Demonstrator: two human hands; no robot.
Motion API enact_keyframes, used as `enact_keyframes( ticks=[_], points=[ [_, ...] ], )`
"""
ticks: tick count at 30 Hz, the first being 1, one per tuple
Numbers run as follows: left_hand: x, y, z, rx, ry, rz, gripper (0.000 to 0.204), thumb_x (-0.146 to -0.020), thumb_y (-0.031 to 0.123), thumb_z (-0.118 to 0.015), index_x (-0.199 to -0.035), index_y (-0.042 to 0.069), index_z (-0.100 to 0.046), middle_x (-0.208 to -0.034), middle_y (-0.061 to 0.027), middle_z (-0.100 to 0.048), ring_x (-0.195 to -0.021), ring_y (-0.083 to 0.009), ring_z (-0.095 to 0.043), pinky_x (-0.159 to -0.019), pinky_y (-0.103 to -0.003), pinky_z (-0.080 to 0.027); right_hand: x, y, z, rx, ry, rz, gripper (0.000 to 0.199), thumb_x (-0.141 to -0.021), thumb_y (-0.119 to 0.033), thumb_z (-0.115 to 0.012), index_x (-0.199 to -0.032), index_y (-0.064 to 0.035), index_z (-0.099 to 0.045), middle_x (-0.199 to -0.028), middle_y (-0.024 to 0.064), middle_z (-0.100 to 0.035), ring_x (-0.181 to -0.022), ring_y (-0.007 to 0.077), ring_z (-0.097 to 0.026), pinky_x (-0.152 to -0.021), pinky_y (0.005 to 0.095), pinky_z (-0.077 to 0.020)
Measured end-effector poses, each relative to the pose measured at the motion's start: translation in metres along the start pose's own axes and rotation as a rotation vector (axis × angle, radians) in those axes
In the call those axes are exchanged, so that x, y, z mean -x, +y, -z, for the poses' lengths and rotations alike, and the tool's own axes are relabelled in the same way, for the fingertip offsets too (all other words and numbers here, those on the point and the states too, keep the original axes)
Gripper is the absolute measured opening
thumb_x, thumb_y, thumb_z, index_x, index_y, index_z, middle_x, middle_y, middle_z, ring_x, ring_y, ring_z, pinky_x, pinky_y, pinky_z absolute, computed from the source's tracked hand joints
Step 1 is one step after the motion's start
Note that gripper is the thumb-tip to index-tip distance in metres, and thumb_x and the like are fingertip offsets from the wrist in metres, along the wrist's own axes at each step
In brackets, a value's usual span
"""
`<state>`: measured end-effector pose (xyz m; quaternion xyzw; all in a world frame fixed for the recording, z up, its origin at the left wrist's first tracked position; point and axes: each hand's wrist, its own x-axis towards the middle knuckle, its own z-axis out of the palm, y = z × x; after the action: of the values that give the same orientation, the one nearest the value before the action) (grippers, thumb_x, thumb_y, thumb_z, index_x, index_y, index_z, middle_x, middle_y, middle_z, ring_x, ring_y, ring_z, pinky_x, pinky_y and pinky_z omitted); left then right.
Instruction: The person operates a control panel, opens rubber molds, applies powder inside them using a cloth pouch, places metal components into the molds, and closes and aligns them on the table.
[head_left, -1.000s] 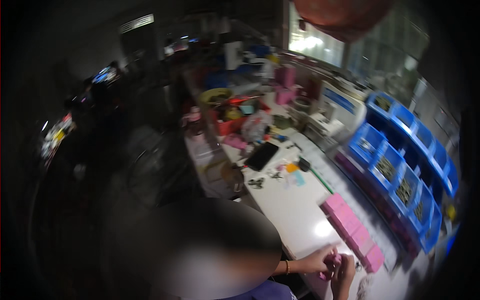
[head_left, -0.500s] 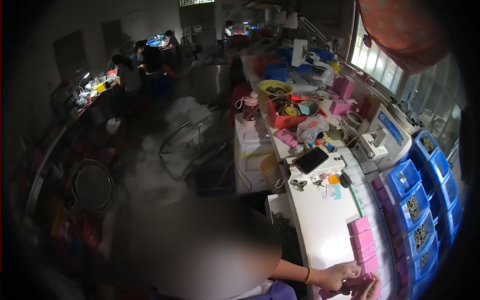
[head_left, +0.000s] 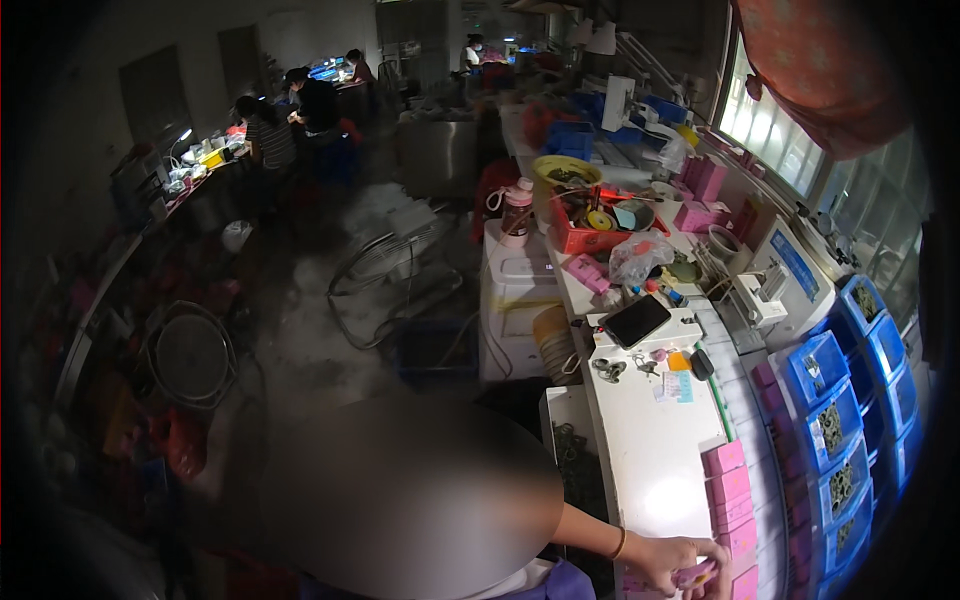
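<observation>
At the lower edge, my left hand point(head_left: 660, 562), with a thin yellow band on its wrist, is closed around a small pink box point(head_left: 692, 574). My right hand point(head_left: 722, 580) meets it there, its fingers bent against the same box; the picture's edge cuts off most of this hand. A row of similar pink boxes point(head_left: 732, 500) lines the right side of the white worktop point(head_left: 650, 440), just beyond my hands. More pink shows under my left wrist, too covered to make out.
Blue bins point(head_left: 838, 425) with small greenish parts stand at the right. Farther up the bench are a black phone point(head_left: 637, 321), a red tray point(head_left: 585, 238) of tools, a pink bottle point(head_left: 516, 212) and a white machine point(head_left: 785, 280). Other people point(head_left: 268, 140) sit at far benches.
The view has shifted slightly, so the scene sits more to the right. My hands have drawn closer together around the box, and my right hand shows less.
</observation>
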<state>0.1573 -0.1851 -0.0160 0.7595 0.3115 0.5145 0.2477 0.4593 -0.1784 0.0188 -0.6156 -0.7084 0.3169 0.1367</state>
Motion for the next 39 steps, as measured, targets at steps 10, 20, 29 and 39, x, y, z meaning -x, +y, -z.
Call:
enact_keyframes(
  ticks=[10, 20, 29, 39],
  points=[
    [-0.01, 0.013, 0.039, 0.513, 0.139, 0.437, 0.074, -0.059, -0.002, -0.072, -0.125, 0.006, -0.04, -0.1, -0.0082, -0.057, -0.066, -0.0132, -0.06, -0.058, -0.027, -0.05, 0.032, 0.014, 0.026, 0.32, -0.005, -0.24, 0.084, -0.088, -0.052, -0.058, -0.154, -0.0064, -0.031, -0.149, 0.0263, -0.043, -0.136, 0.0427, -0.043, -0.112, 0.046, -0.0339],
    [-0.025, 0.031, 0.095, 0.375, 0.199, 0.598, 0.069, -0.068, 0.01, -0.083, -0.129, 0.007, -0.05, -0.117, -0.0074, -0.053, -0.104, -0.015, -0.055, -0.092, -0.03, -0.049, 0.04, -0.024, 0.005, 0.406, 0.37, 0.211, 0.067, -0.072, 0.008, -0.054, -0.138, -0.0048, -0.055, -0.142, 0.018, -0.054, -0.108, 0.036, -0.059, -0.094, 0.0426, -0.0483],
    [-0.051, 0.031, 0.062, 0.51, 0.064, 0.723, 0.074, -0.074, 0.002, -0.084, -0.136, 0.009, -0.044, -0.104, -0.0048, -0.059, -0.089, -0.0111, -0.061, -0.08, -0.025, -0.054, -0.004, -0.121, 0.022, 0.279, 0.731, 0.934, 0.054, -0.068, 0.008, -0.063, -0.12, -0.0028, -0.067, -0.129, 0.0124, -0.064, -0.086, 0.028, -0.06, -0.075, 0.0377, -0.0535],
    [-0.052, 0.035, 0.05, 0.493, 0.003, 0.662, 0.072, -0.075, 0.005, -0.082, -0.135, 0.002, -0.042, -0.099, -0.0068, -0.063, -0.084, -0.012, -0.065, -0.076, -0.025, -0.055, -0.012, -0.125, 0.022, 0.231, 0.508, 0.834, 0.053, -0.068, 0.003, -0.068, -0.119, -0.0081, -0.067, -0.128, 0.0075, -0.066, -0.085, 0.0272, -0.061, -0.078, 0.0367, -0.0546]
  ],
)
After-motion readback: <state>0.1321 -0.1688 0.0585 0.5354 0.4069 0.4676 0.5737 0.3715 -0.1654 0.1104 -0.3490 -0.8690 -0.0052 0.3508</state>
